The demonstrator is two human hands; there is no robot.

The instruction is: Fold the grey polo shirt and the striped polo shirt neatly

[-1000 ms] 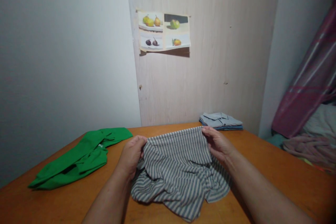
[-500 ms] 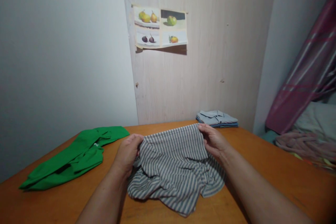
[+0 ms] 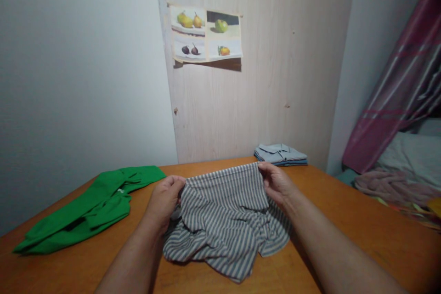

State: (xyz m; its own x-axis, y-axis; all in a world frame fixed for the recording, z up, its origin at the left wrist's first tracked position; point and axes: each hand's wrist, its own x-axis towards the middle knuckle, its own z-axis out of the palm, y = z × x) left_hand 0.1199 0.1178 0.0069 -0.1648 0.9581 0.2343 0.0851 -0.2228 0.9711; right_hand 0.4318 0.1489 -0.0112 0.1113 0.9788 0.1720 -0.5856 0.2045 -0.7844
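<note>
A grey-and-white striped garment (image 3: 220, 220) is stretched between my two hands; its exact kind cannot be made out. My left hand (image 3: 168, 197) pinches the upper left corner of its straight top edge. At the upper right corner, my right hand (image 3: 277, 183) grips the same edge, thumb on top. The top edge is lifted and taut, slanting up a little to the right. Below it, the lower part lies crumpled on the orange-brown table (image 3: 282, 278). The fingers under the cloth are partly hidden.
A green garment (image 3: 89, 206) lies loosely on the table's left side. Folded shirts (image 3: 280, 155) form a small stack at the back right. Behind stands a wall panel with fruit pictures (image 3: 206, 34). A purple curtain (image 3: 382, 105) and a pinkish cloth (image 3: 386, 186) are at the right.
The whole view has shifted slightly, so everything appears a little further left. Both hands keep their hold on the striped garment, which has hardly changed shape.
</note>
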